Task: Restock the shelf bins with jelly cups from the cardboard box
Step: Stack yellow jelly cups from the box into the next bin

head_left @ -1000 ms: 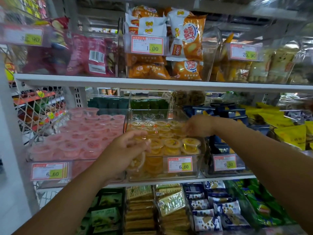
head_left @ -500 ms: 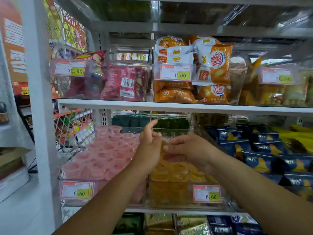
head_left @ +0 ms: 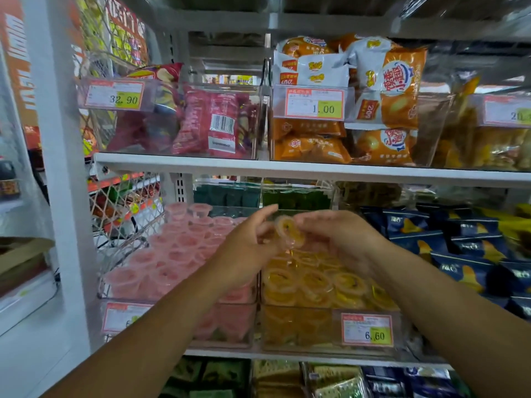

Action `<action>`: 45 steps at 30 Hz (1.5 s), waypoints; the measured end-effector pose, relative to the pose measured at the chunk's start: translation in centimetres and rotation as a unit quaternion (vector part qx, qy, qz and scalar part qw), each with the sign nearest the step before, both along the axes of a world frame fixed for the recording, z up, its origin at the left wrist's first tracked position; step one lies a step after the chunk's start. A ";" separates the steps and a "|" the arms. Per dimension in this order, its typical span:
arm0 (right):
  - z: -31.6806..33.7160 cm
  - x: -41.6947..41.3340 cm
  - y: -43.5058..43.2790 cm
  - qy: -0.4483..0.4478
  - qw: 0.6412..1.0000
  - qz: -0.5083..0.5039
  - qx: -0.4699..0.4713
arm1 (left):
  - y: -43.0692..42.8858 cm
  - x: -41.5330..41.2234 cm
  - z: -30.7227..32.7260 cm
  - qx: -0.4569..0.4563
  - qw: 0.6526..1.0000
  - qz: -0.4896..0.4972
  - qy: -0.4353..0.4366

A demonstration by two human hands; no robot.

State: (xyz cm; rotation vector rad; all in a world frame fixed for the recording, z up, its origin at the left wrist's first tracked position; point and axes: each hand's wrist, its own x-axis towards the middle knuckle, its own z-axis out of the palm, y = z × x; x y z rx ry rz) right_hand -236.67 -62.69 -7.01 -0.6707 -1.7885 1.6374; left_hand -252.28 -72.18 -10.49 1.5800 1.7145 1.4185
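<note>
A single yellow jelly cup (head_left: 288, 231) is held up over the clear bin (head_left: 298, 347) full of yellow jelly cups (head_left: 313, 284) on the middle shelf. My right hand (head_left: 340, 238) pinches the cup from the right. My left hand (head_left: 245, 249) pinches its left edge, index finger raised. Left of this bin stands a second clear bin (head_left: 230, 337) piled with pink jelly cups (head_left: 175, 254). A brown cardboard box (head_left: 21, 255) shows partly at the left edge, beyond the shelf post.
The white shelf board (head_left: 287, 168) above carries bins of red and orange snack bags (head_left: 399, 90). Blue packets (head_left: 459, 254) fill the bin to the right. A white upright post (head_left: 61, 168) and a wire mesh panel (head_left: 123, 214) bound the left side. More packets lie on the shelf below.
My hands have come together over the yellow bin and now hold one yellow cup lifted between them. The view has swung left and upward.
</note>
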 end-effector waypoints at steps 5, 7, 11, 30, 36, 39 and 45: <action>0.3 -1.7 2.1 -0.073 0.995 -0.061 -0.020 | 0.2 -1.2 0.0 -0.015 0.982 0.056 0.181; 0.3 -2.2 2.9 -0.152 0.984 -0.092 0.025 | 0.1 -2.5 -0.3 -0.066 0.945 0.075 0.310; -1.3 -4.2 3.9 -0.303 0.942 -0.094 0.109 | -0.2 -4.2 -1.0 -0.126 0.906 0.037 0.402; -0.7 -2.0 0.0 -0.195 0.914 -0.163 0.316 | -5.3 -1.7 -0.9 -0.003 0.946 0.100 0.308; -2.9 1.7 -9.2 -0.141 0.958 0.028 0.248 | -13.9 1.1 -5.9 -0.002 0.987 0.071 0.145; -8.4 1.9 -12.8 -0.261 0.924 0.189 0.205 | -16.4 1.8 -12.4 -0.181 0.983 -0.004 0.018; -30.0 0.3 -15.3 -0.445 0.847 0.281 0.070 | -18.5 1.9 -30.2 -0.420 0.907 -0.021 0.031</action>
